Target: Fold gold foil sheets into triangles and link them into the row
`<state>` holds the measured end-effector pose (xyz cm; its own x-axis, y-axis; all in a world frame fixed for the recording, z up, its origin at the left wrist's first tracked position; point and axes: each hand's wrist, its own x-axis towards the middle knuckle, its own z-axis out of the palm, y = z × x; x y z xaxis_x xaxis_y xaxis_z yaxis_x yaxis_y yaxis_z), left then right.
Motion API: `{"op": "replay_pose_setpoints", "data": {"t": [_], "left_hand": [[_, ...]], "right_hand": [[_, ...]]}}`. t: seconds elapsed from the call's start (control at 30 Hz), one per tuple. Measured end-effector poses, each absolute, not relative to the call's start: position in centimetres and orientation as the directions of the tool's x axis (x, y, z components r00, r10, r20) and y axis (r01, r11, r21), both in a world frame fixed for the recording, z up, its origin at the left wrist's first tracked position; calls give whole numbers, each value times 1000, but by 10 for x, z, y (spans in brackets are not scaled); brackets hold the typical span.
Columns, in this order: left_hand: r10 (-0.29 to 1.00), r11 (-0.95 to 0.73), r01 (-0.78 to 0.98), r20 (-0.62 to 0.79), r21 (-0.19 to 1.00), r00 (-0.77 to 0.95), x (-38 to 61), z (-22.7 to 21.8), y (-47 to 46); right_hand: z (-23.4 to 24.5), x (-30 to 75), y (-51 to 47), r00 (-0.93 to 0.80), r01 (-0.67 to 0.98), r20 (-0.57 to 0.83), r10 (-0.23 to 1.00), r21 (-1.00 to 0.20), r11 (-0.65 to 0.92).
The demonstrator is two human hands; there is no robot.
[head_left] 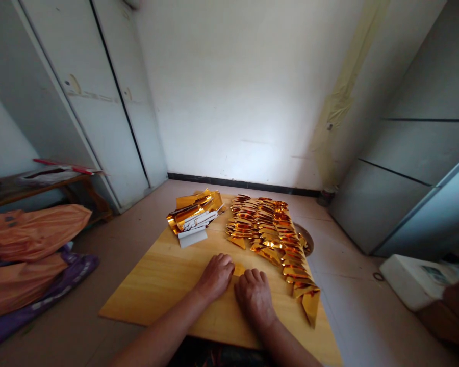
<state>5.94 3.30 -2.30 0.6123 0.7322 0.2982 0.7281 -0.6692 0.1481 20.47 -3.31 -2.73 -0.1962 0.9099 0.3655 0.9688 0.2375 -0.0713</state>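
Note:
Both my hands rest side by side on a wooden board [164, 285]. My left hand [215, 276] and my right hand [254, 295] are curled, knuckles up, pressing down on a small piece of gold foil paper [238, 268] that peeks out between them. Just beyond and to the right runs a long heap of folded gold foil pieces [271, 234], reaching to the board's right edge. At the far left of the board lies a stack of unfolded gold foil sheets [194, 211], some showing their white backs.
The board sits low over a tiled floor. Orange and purple bags [30, 255] lie at the left below a wooden bench [42, 183]. Grey cabinets stand left and right; a white box [416, 280] is at right.

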Motion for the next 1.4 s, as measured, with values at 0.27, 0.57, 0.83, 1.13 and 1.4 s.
{"op": "replay_pose_setpoints", "data": {"t": [0.27,0.57,0.83,1.13,1.4], "left_hand": [[728,-665,721,380,193,570,56,-35,22],[668,-723,674,403,152,626,57,-28,20],[660,-735,652,416,185,626,60,-34,25],[664,-731,652,427,202,613,60,-33,24],[679,-718,670,400,188,615,60,-31,21]], "right_hand": [[-34,204,-35,-178,972,372,911,-79,223],[-34,201,-31,-171,970,388,906,-92,223],[-29,203,-31,-173,970,393,903,-91,225],[-31,204,-30,-175,968,408,896,-94,232],[-29,203,-30,-218,956,452,865,-78,281]]}}
